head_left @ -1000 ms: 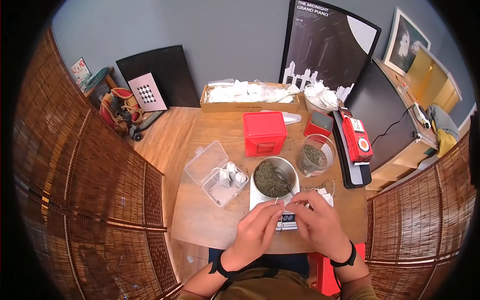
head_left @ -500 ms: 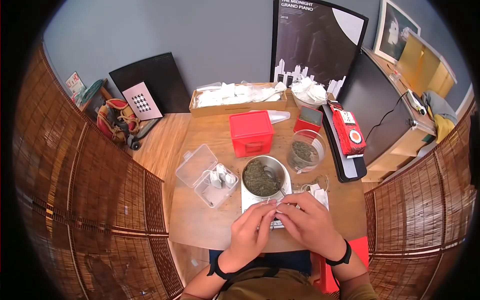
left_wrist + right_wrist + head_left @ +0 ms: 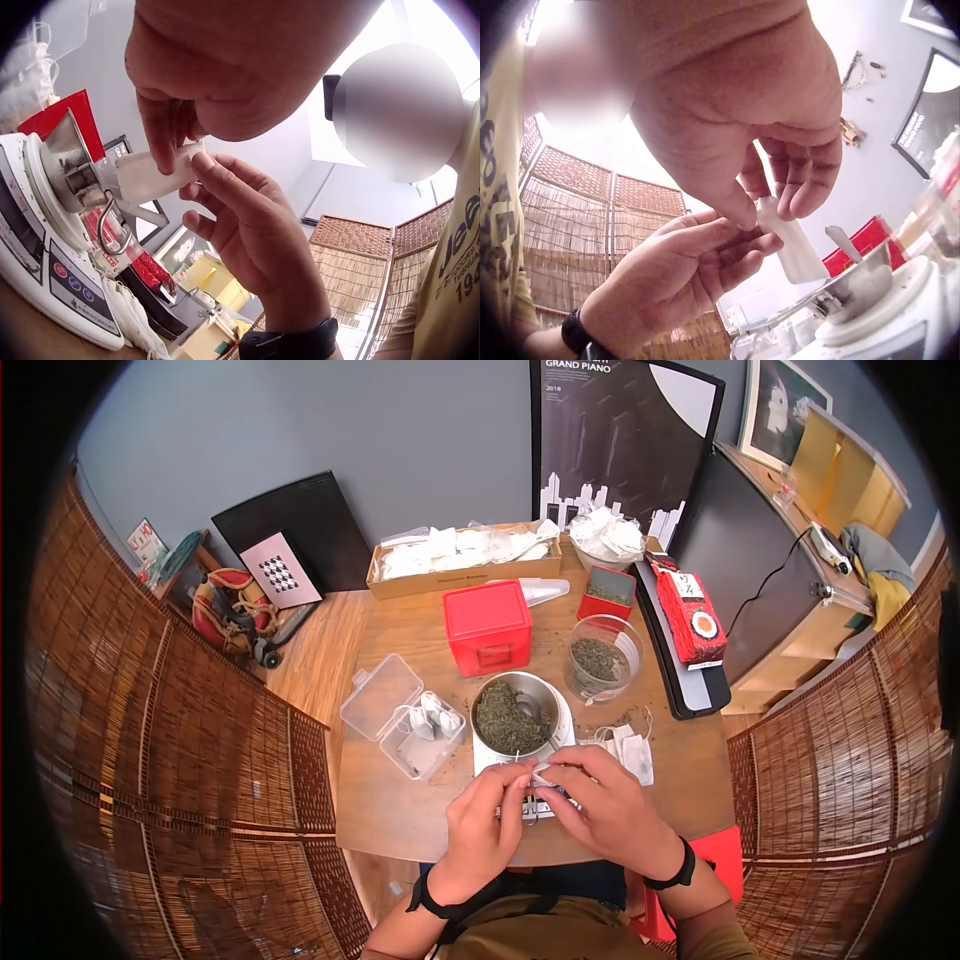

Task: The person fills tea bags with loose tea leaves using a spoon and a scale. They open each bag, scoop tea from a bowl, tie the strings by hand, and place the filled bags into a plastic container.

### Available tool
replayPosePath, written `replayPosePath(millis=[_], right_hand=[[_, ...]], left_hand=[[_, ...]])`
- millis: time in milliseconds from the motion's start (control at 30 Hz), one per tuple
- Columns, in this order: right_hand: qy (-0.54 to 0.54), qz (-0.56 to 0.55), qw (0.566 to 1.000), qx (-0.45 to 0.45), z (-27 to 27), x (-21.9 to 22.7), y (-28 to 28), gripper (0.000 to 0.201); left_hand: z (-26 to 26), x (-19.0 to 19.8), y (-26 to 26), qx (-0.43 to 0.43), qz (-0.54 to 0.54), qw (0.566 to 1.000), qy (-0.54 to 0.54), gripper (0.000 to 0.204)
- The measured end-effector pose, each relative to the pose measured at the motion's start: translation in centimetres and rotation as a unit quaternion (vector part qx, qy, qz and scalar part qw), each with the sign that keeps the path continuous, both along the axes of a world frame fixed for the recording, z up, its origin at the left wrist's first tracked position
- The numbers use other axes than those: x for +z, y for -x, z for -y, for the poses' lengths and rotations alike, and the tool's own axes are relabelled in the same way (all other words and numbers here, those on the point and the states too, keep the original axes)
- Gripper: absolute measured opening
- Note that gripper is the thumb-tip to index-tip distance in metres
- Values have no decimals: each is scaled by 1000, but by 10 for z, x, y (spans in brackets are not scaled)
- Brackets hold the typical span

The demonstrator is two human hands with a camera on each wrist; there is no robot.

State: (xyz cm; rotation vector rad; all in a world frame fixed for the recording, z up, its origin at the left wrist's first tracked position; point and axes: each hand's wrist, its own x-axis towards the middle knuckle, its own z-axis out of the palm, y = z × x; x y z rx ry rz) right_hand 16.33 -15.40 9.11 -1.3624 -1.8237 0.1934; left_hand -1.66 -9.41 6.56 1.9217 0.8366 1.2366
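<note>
Over the front of a white digital scale [image 3: 490,760], my left hand [image 3: 482,818] and right hand [image 3: 612,812] meet at their fingertips. Between them they pinch the top of a small white tea bag [image 3: 146,178], which hangs down in both wrist views. Just beyond the hands, a steel pot [image 3: 551,705] of dried tea leaves [image 3: 508,720] stands on the scale, with a metal spoon [image 3: 844,244] in it. To the right of the scale lie several white tea bags [image 3: 632,752] with strings.
Left of the pot is an open clear plastic box [image 3: 400,755] holding filled tea bags [image 3: 428,715]. Behind stand a red canister [image 3: 488,625], a clear tub [image 3: 603,685] of leaves, an open red tin [image 3: 607,605] and a carton [image 3: 470,575] of white bags.
Both hands keep together over the scale, their fingertips shifting slightly at the tea bag's top. The head view has turned, so the table things appear further left.
</note>
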Motion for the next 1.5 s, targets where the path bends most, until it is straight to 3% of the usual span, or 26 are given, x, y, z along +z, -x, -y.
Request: replayPosePath(millis=[433, 967, 1033, 1100, 1233, 1300, 1433, 1500], right_hand=[[-19, -10, 1000, 0, -9, 2, 2, 26], [4, -99, 995, -8, -6, 1, 3, 33], [5, -121, 992, -27, -2, 1, -4, 35], [26, -139, 983, -118, 2, -4, -17, 39], [68, -102, 985, -121, 1, -12, -30, 45], [142, -91, 982, -81, 0, -14, -28, 50], [164, -147, 975, -33, -12, -41, -24, 43], [99, -148, 981, -74, -17, -46, -20, 30]], left_hand=[[-4, 1, -2, -10, 20, 999, 26, 15], [-7, -5, 7, -24, 56, 993, 98, 17], [-9, -4, 10, -6, 82, 985, 154, 17], [-17, -11, 17, 4, 102, 983, 154, 17], [-31, -13, 19, 39, 188, 967, 166, 18], [-36, -13, 19, 59, 225, 957, 174, 18], [-39, -13, 19, 65, 237, 953, 175, 18], [-40, -13, 20, 68, 238, 953, 173, 18]])
